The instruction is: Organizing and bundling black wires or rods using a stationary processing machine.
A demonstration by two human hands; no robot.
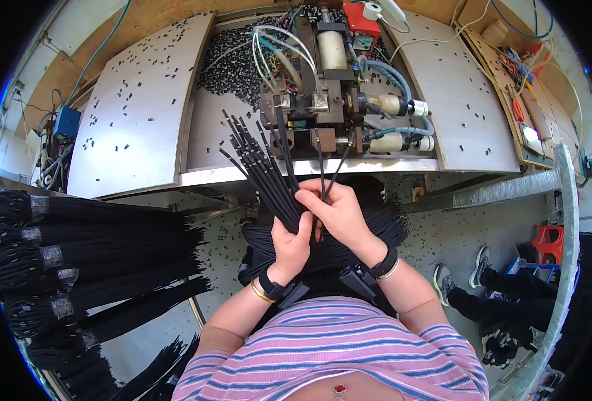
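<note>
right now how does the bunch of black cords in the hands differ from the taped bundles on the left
The bunch of cords in the left hand is loose and fans out, tips pointing up toward the machine; the taped bundles are bound with clear tape and lie stacked sideways. The held bunch is thin, with few cords; each bundle is thick and dense. The right hand pinches two cords apart from the bunch. All are thin black cords.
</note>
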